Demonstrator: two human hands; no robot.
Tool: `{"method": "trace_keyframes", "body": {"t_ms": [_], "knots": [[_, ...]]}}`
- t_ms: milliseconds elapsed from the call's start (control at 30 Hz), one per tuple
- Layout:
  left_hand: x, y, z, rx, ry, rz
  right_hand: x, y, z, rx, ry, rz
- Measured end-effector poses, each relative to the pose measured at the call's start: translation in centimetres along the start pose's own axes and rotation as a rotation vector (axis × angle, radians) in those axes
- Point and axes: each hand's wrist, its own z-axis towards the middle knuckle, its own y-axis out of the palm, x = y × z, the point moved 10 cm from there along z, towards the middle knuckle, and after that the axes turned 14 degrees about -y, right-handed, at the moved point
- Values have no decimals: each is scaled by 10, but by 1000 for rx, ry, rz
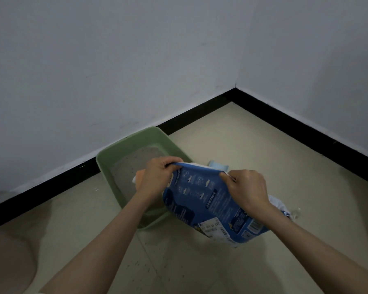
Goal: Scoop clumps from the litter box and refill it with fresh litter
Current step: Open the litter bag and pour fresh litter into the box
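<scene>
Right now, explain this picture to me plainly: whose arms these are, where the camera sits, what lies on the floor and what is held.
There is no machine. A person wears one camera on the head, looking down at their own bare arms. The left hand and right hand both pinch the top edge of a blue litter bag, which stands on the tiled floor. Beside it, against the wall, lies a green litter box with grey litter inside. A pale blue object peeks out behind the bag; I cannot tell what it is.

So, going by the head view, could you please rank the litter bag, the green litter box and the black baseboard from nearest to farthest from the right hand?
1. Litter bag: gripped by right hand.
2. Green litter box: leftward.
3. Black baseboard: along the wall.
</scene>
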Motion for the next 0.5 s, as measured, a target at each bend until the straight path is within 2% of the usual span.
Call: {"method": "trace_keyframes", "body": {"t_ms": [267, 500], "knots": [[-25, 26, 13, -39, -44, 121, 22, 43, -11, -91, 65, 23], [-12, 42, 6, -8, 86, 253, 39, 55, -27, -140, 92, 43]]}}
